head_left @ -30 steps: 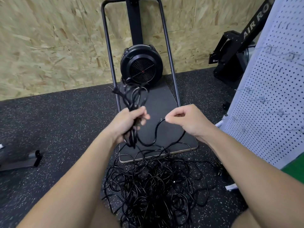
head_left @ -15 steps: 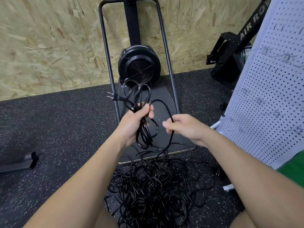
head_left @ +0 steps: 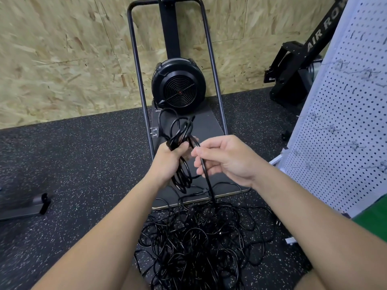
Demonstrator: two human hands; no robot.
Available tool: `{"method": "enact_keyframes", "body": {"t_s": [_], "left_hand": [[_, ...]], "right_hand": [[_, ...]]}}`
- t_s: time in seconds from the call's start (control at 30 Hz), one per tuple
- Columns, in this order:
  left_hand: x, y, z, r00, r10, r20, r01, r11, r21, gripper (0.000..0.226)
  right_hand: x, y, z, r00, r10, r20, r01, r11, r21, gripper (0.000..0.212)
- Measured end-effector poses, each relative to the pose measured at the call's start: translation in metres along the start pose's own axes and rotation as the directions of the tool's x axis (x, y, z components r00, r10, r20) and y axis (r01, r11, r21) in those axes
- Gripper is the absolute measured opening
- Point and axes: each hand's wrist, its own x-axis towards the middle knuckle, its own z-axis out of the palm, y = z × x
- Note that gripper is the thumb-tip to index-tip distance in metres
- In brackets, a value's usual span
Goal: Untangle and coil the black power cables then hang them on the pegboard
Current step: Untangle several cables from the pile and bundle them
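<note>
Cables (head_left: 196,237) — one tangle, one coil (head_left: 181,143), two hands

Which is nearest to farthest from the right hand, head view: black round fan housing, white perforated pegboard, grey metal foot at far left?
From the right hand:
1. Black round fan housing, ahead.
2. White perforated pegboard, to the right; close to the fan's distance, hard to separate.
3. Grey metal foot, far left.

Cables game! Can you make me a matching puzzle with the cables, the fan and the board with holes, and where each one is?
1. coiled cable
2. tangled cable pile
3. black fan
4. white pegboard

A. on the floor below the hands
B. gripped in the left hand
C. standing at the right
D. against the wooden wall

Pairs: 1-B, 2-A, 3-D, 4-C
</note>
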Motion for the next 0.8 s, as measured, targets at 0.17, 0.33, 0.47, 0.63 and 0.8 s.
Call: {"method": "enact_keyframes", "body": {"t_s": [0.17, 0.33, 0.47, 0.63, 0.8], "left_hand": [[0.000, 0.001, 0.010, 0.995, 0.093, -0.025, -0.093, 0.995, -0.036, 0.026], [-0.002, 0.007, 0.010, 0.997, 0.073, 0.013, -0.067, 0.966, -0.250, 0.032], [-0.001, 0.011, 0.009, 0.999, 0.044, -0.022, -0.048, 0.948, -0.315, 0.028], [-0.001, 0.014, 0.005, 0.995, 0.087, -0.044, -0.095, 0.968, -0.233, 0.029], [-0.013, 0.017, 0.025, 0.998, 0.057, 0.036, -0.054, 0.995, -0.085, 0.027]], "right_hand": [[0.003, -0.005, -0.004, 0.990, -0.088, -0.111, 0.101, 0.989, 0.112, 0.020], [0.006, 0.001, -0.022, 0.974, -0.032, -0.226, 0.052, 0.995, 0.085, 0.020], [0.007, 0.005, -0.025, 0.975, -0.014, -0.221, 0.027, 0.998, 0.055, 0.018], [0.009, 0.003, -0.023, 0.966, -0.036, -0.255, 0.045, 0.999, 0.030, 0.016], [0.012, -0.001, -0.019, 0.907, -0.156, -0.391, 0.222, 0.966, 0.130, 0.018]]}}
